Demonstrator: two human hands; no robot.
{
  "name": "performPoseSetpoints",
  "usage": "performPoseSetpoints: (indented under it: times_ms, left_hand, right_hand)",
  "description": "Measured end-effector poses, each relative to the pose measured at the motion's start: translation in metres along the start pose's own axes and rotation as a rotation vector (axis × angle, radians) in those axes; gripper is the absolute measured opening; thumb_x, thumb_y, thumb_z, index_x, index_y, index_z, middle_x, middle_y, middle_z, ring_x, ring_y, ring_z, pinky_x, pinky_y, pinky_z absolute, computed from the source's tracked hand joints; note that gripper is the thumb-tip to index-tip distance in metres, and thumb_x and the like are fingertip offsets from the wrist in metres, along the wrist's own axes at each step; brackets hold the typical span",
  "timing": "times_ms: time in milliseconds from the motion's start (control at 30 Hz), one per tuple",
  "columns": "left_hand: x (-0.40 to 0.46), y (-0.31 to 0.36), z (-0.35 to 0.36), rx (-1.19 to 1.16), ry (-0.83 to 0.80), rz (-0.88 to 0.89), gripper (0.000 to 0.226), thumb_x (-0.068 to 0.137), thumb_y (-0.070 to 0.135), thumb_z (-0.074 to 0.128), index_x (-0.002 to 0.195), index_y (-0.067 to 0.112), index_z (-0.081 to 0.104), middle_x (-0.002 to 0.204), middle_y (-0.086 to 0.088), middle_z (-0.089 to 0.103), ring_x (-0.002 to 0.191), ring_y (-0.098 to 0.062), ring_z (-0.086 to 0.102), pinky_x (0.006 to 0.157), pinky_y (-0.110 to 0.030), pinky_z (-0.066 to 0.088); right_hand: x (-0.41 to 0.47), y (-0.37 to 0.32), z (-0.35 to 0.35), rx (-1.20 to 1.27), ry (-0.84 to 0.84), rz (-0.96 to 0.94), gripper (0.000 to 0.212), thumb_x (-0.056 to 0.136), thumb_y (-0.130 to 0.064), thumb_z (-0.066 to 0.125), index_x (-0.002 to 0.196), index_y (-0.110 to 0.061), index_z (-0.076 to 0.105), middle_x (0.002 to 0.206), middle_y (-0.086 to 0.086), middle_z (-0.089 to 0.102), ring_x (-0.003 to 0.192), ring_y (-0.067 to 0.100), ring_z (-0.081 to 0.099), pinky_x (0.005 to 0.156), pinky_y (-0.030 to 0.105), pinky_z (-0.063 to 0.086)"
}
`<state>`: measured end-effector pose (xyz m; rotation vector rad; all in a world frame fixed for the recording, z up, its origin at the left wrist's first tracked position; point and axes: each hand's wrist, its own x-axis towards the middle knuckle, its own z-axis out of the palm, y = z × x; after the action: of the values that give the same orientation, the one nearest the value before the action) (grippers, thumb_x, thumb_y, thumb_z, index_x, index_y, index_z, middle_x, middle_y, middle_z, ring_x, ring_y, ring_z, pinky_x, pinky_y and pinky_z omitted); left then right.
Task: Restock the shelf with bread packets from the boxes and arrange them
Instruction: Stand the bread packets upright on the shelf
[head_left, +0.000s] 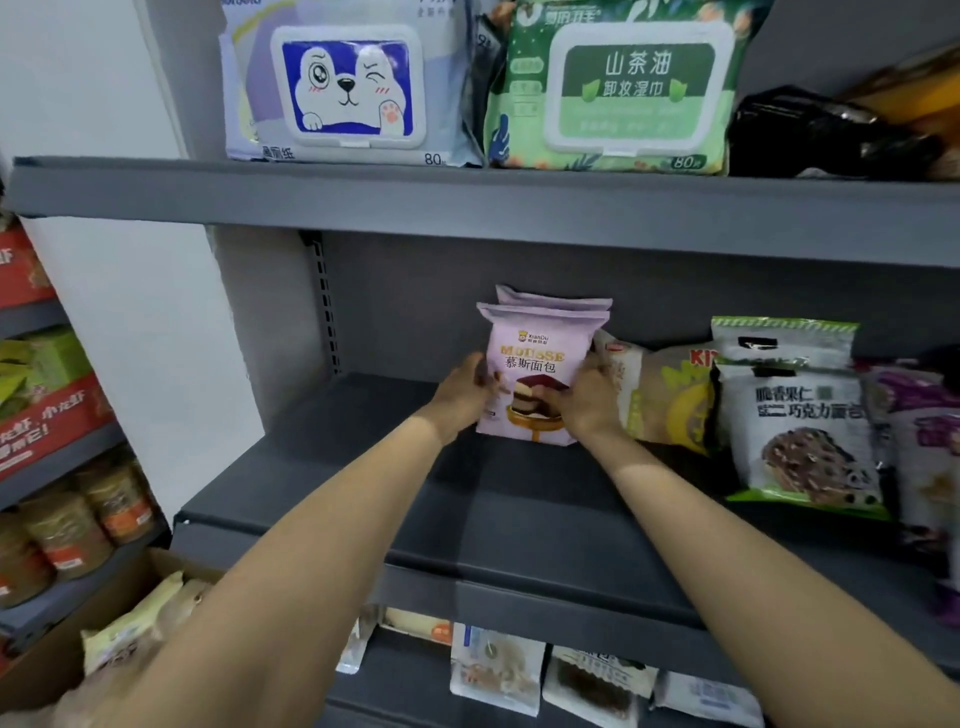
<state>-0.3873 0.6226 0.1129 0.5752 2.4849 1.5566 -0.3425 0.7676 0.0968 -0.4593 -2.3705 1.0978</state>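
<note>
Mousse packet (535, 371): I see a pale purple bread packet, upright on the grey shelf (363, 467), printed "MOUSSE" with a picture of a layered cake on a stand; its top seam is crimped flat.
Second packet (553, 300): I see the same purple top edge standing right behind the first, only that edge showing.
Left hand (465, 389): I have it on the packet's left edge, fingers curled round the side.
Right hand (584, 397): I have it on the right edge, fingers wrapped onto the packet's front lower corner.
Packet against hands: it stands between both hands, gripped from both sides, with its base on the shelf.
Yellow packet (665, 400): just right of my right hand, lying tilted, touching or nearly touching the mousse packet; I cannot tell which.
Green packets (800, 431): two, one behind the other, further right, upright.
Shelf left part: bare grey board left of my hands.
Box (130, 639): low at the left, with pale packets inside.
Wipes (348, 88): on the shelf above.
</note>
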Motion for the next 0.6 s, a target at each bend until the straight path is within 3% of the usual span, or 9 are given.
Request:
performPoseSetpoints:
  times_ms: [100,167,233,300,433,500,600]
  left_hand:
    - [0.007,-0.003,0.008,0.096,0.014,-0.041,0.033,0.099,0.018,0.041,0.132,0.015,0.042,0.132,-0.008,0.052,0.118,-0.025,0.053,0.088,-0.033,0.047]
    - [0.01,-0.004,0.007,0.121,0.024,-0.05,0.031,0.098,0.018,0.042,0.129,0.015,0.042,0.13,-0.008,0.052,0.116,-0.025,0.053,0.084,-0.031,0.045]
    - [0.01,-0.006,0.004,0.12,0.02,-0.049,0.032,0.097,0.018,0.046,0.129,0.013,0.044,0.13,-0.01,0.054,0.117,-0.025,0.054,0.088,-0.031,0.046]
    - [0.007,-0.007,0.0,0.11,0.039,-0.041,0.035,0.097,0.019,0.048,0.13,0.01,0.046,0.129,-0.011,0.056,0.118,-0.026,0.055,0.088,-0.028,0.044]
    - [-0.005,-0.004,-0.016,0.159,0.149,0.04,0.033,0.094,0.01,0.05,0.126,0.005,0.054,0.125,-0.01,0.059,0.118,-0.025,0.054,0.092,-0.025,0.041]
    - [-0.014,-0.006,-0.03,0.203,0.225,0.079,0.032,0.092,0.006,0.051,0.123,0.004,0.057,0.126,-0.011,0.061,0.119,-0.027,0.055,0.099,-0.028,0.043]
    - [-0.036,-0.015,-0.065,0.279,0.369,0.092,0.027,0.092,0.006,0.05,0.116,0.006,0.062,0.118,-0.01,0.066,0.111,-0.025,0.06,0.091,-0.024,0.043]
  right_hand:
    - [-0.006,0.008,0.014,-0.064,0.045,0.028,0.089,0.077,-0.017,0.076,0.142,-0.005,0.017,0.146,0.02,0.031,0.131,0.033,0.039,0.105,0.035,0.036]
    - [-0.012,0.007,0.016,-0.192,0.238,-0.081,0.109,0.072,-0.019,0.081,0.149,-0.008,0.004,0.145,0.023,0.024,0.132,0.033,0.034,0.105,0.036,0.038]
    - [-0.017,0.005,0.015,-0.431,0.43,-0.255,0.113,0.066,-0.014,0.084,0.15,-0.008,0.008,0.141,0.023,0.029,0.128,0.034,0.04,0.101,0.037,0.045]
    - [-0.02,0.002,0.014,-0.572,0.509,-0.429,0.109,0.061,-0.007,0.084,0.148,-0.007,0.018,0.14,0.023,0.034,0.129,0.036,0.039,0.103,0.042,0.044]
    - [-0.028,-0.013,0.015,-0.563,0.423,-0.682,0.085,0.058,-0.003,0.083,0.135,-0.002,0.046,0.135,0.018,0.035,0.124,0.029,0.032,0.099,0.045,0.045]
    - [-0.038,-0.034,0.02,-0.401,0.251,-0.664,0.061,0.072,-0.001,0.073,0.129,-0.003,0.053,0.131,0.017,0.044,0.12,0.028,0.04,0.094,0.044,0.051]
    - [-0.054,-0.074,0.035,-0.265,-0.102,-0.557,0.035,0.091,-0.011,0.051,0.126,-0.014,0.055,0.125,0.009,0.051,0.114,0.025,0.053,0.092,0.036,0.047]
